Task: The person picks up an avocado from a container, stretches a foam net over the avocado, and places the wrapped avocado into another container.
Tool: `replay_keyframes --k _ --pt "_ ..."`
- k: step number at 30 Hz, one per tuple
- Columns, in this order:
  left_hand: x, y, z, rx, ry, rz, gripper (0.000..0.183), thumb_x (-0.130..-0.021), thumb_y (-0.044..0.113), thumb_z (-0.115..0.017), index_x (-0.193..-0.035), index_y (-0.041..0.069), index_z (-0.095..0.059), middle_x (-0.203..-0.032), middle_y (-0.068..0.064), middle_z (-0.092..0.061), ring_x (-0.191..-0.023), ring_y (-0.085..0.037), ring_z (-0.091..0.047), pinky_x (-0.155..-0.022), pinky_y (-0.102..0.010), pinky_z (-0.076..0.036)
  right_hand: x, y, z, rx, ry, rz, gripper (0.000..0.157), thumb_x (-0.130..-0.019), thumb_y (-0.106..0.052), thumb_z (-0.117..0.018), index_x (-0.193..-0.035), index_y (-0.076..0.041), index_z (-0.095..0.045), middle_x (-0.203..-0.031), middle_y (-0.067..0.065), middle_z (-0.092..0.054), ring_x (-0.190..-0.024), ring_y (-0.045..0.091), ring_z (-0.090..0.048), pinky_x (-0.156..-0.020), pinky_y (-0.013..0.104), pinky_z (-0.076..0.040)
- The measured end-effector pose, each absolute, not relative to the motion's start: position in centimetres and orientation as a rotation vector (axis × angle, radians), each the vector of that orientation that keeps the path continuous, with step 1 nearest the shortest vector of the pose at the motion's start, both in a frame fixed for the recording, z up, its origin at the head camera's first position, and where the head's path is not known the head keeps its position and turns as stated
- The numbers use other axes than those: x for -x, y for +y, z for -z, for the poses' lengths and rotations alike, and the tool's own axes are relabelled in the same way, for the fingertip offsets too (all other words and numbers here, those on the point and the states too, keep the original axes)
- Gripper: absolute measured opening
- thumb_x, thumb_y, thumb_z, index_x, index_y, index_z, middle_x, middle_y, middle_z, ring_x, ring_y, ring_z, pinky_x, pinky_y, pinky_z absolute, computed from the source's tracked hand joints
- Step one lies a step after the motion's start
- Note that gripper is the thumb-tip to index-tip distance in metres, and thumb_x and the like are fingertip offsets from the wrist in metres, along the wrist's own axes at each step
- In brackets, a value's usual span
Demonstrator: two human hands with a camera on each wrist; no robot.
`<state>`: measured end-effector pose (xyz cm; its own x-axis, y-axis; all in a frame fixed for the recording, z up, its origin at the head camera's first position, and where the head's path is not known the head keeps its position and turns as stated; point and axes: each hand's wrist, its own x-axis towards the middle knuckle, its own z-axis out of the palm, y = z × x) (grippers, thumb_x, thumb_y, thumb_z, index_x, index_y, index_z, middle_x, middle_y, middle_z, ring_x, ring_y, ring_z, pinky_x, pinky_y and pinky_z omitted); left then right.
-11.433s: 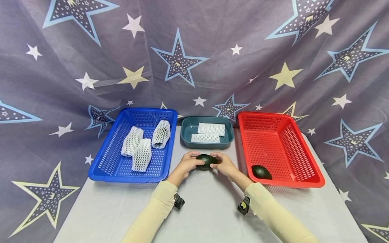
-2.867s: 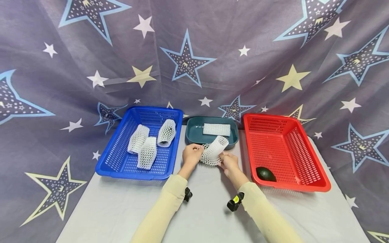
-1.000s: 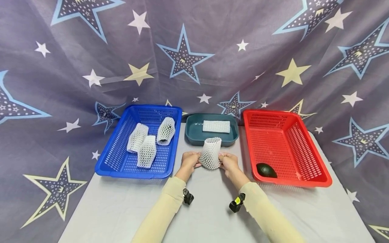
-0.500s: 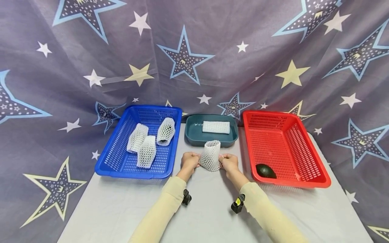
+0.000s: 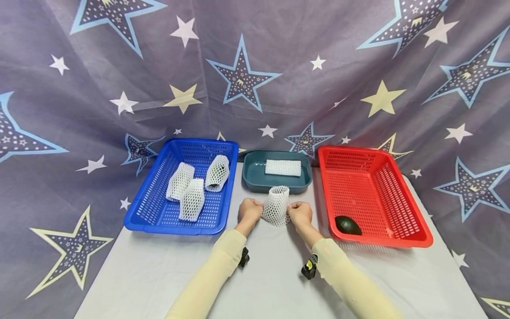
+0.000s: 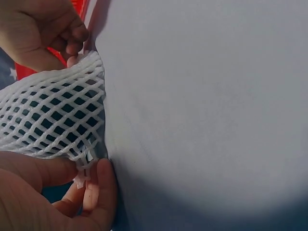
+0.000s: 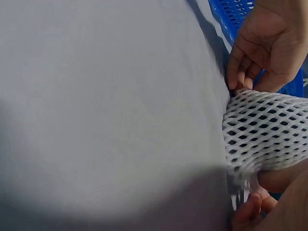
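Observation:
A white foam net sleeve stands upright on the grey table, wide at the bottom and narrower at its top. My left hand pinches its lower edge on the left; in the left wrist view, thumb and fingers close on the mesh. On the other side my right hand pinches the lower edge between thumb and fingers. Dark green shows through the holes in the sleeve in the left wrist view; I cannot tell whether it is something inside or the container behind.
A teal container with another foam net sleeve stands just behind. The blue basket at left holds several net-wrapped dark fruits. In the red basket at right lies a bare avocado.
Eleven seconds ago both hands held a bare avocado, and two sleeves lay in the teal container. Since then one sleeve was taken out and set upright; in the last second the hands barely moved.

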<state>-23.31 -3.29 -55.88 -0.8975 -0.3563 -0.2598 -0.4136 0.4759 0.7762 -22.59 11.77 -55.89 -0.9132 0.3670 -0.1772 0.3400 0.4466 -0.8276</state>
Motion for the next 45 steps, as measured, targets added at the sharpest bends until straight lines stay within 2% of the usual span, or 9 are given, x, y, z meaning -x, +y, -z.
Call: replay_keyframes --k 7,10,13,16,23,27,32,37,45 --pt "23.2 -3.1 56.0 0.608 2.754 -1.391 0.012 -0.087 0.014 -0.074 -0.097 0.008 -0.078 -0.098 -0.011 -0.076 -0.098 -0.033 -0.070 -0.087 -0.045 -0.056 22.6 11.6 56.3 0.675 -2.446 -1.873 0.018 -0.083 0.001 -0.071 -0.099 0.008 -0.065 -0.068 0.004 -0.066 -0.051 0.011 -0.058 -0.045 0.025 -0.055" --pt "23.2 -3.1 56.2 0.515 2.818 -1.439 0.019 -0.084 0.006 -0.074 -0.102 0.009 -0.078 -0.098 -0.013 -0.073 -0.097 -0.032 -0.068 -0.086 -0.043 -0.054 22.5 11.6 56.3 0.660 -2.382 -1.983 0.013 -0.085 0.005 -0.069 -0.098 0.008 -0.065 -0.065 0.001 -0.063 -0.051 0.011 -0.060 -0.047 0.026 -0.057" --pt "23.3 -3.2 56.6 0.396 2.793 -1.557 0.025 -0.081 -0.004 -0.067 -0.099 0.009 -0.079 -0.090 -0.011 -0.073 -0.086 -0.025 -0.068 -0.078 -0.036 -0.055 22.4 11.7 56.1 0.623 -2.359 -2.076 0.015 -0.086 0.011 -0.062 -0.100 0.009 -0.068 -0.067 -0.001 -0.063 -0.054 0.009 -0.059 -0.052 0.025 -0.057" --pt "23.3 -3.5 57.0 0.283 2.669 -1.712 0.034 -0.080 -0.009 -0.060 -0.103 0.006 -0.079 -0.088 -0.010 -0.076 -0.081 -0.019 -0.070 -0.076 -0.029 -0.057 22.1 11.9 55.8 0.554 -2.393 -2.151 0.034 -0.081 0.017 -0.055 -0.112 0.010 -0.068 -0.078 0.003 -0.065 -0.063 0.008 -0.058 -0.057 0.024 -0.056" --pt "23.1 -4.5 57.1 0.126 2.290 -1.945 0.051 -0.080 -0.011 -0.057 -0.129 -0.003 -0.066 -0.116 -0.023 -0.073 -0.107 -0.031 -0.071 -0.093 -0.035 -0.059 21.6 13.1 55.5 0.288 -2.506 -2.274 0.067 -0.073 0.019 -0.061 -0.138 0.010 -0.054 -0.120 0.026 -0.065 -0.100 0.021 -0.066 -0.076 0.021 -0.054" --pt "23.0 -4.7 56.9 0.127 2.184 -2.000 0.052 -0.084 -0.010 -0.057 -0.135 -0.005 -0.060 -0.124 -0.026 -0.069 -0.110 -0.030 -0.069 -0.094 -0.038 -0.059 21.6 13.6 55.3 0.172 -2.442 -2.398 0.068 -0.079 0.017 -0.063 -0.145 0.012 -0.045 -0.130 0.034 -0.058 -0.100 0.017 -0.066 -0.083 0.023 -0.057" --pt "22.8 -4.8 56.0 0.168 2.119 -2.063 0.047 -0.090 0.000 -0.059 -0.137 0.002 -0.061 -0.124 -0.021 -0.069 -0.100 -0.016 -0.067 -0.093 -0.041 -0.058 21.8 14.2 54.2 0.071 -2.414 -2.440 0.063 -0.088 0.006 -0.062 -0.148 0.009 -0.042 -0.138 0.035 -0.053 -0.105 0.014 -0.061 -0.087 0.020 -0.055" --pt "22.6 -4.9 54.3 0.168 1.971 -2.173 0.047 -0.095 0.008 -0.058 -0.141 0.007 -0.059 -0.126 -0.015 -0.066 -0.096 -0.011 -0.066 -0.095 -0.036 -0.058 21.9 14.6 52.7 -0.005 -2.304 -2.569 0.062 -0.093 0.002 -0.061 -0.150 0.006 -0.037 -0.140 0.029 -0.053 -0.108 0.009 -0.062 -0.095 0.019 -0.053" --pt "21.9 -5.1 52.7 -0.019 1.818 -2.264 0.057 -0.095 0.010 -0.065 -0.150 0.010 -0.049 -0.141 -0.021 -0.059 -0.111 -0.014 -0.064 -0.097 -0.029 -0.055 21.7 14.5 51.2 -0.024 -2.179 -2.660 0.069 -0.093 0.002 -0.066 -0.154 -0.005 -0.035 -0.131 0.015 -0.060 -0.110 0.011 -0.065 -0.102 0.028 -0.054"
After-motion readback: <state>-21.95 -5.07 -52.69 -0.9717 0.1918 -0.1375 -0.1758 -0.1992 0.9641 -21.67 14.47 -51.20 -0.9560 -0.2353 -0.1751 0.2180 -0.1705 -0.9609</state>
